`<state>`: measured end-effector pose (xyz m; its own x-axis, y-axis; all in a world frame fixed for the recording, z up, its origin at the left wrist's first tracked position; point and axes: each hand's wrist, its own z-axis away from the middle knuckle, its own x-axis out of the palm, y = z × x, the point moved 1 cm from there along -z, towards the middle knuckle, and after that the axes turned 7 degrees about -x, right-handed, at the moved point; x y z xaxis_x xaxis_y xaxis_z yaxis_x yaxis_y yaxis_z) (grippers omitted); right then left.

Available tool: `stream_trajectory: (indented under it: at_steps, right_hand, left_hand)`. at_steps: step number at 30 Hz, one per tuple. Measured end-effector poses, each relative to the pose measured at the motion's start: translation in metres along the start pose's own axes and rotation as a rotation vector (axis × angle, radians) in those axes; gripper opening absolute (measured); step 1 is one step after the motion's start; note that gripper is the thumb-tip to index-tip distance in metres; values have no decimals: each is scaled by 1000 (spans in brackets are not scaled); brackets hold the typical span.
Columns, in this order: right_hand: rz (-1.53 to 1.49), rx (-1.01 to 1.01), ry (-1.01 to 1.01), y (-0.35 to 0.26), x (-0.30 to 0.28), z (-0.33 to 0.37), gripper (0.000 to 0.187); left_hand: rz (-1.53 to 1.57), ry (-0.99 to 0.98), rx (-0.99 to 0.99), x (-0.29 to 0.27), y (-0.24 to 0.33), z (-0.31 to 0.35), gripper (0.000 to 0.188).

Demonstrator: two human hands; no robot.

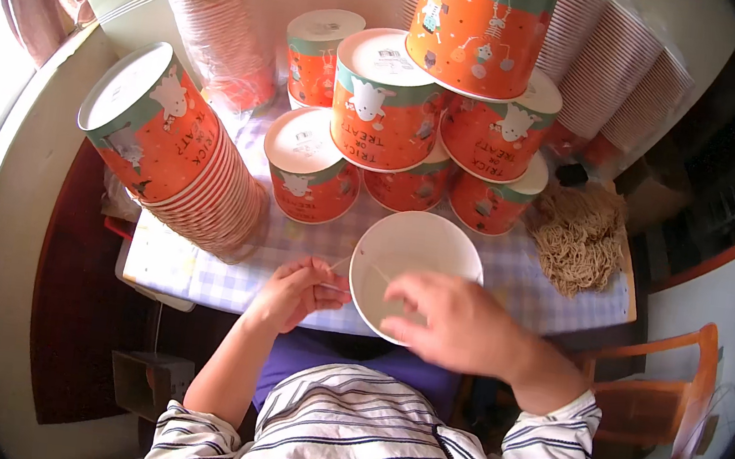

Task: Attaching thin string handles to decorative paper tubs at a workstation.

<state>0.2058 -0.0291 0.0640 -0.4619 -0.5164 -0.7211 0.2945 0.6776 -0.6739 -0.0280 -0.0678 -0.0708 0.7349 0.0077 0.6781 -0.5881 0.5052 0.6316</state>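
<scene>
Beige cord [340, 263] runs from pinched left fingers [329, 293] to a bucket [422, 234]; whether the right fingers [408, 291] grip, I cannot tell.

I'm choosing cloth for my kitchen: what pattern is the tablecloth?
The tablecloth has pale blue-violet and white checks, showing best in the head view.

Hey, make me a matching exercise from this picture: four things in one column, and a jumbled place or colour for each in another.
Things:
1. Left hand
2. String bundle
3. Right hand
4. Tablecloth

Places or colours:
A. Blue-and-white check
B. Blurred, over the open bucket's mouth
C. At the bucket's left side
D. Tan

Pairs: 1-C, 2-D, 3-B, 4-A
</scene>
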Motion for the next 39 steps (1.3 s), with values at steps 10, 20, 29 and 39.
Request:
stream_trajectory:
  at_steps: [10,20,29,39]
  right_hand:
    - [549,-234,-31,-15,83,28,20]
    - [491,-3,98,21,87,22,17]
    - [-427,130,235,63,147,20,12]
    - [-651,180,347,68,155,23,10]
  left_hand:
    - [203,-186,183,-5,-33,16,17]
    - [-86,-24,124,2,-70,14,12]
    - [-254,-26,209,13,-60,11,13]
    - [-275,32,337,2,-63,9,11]
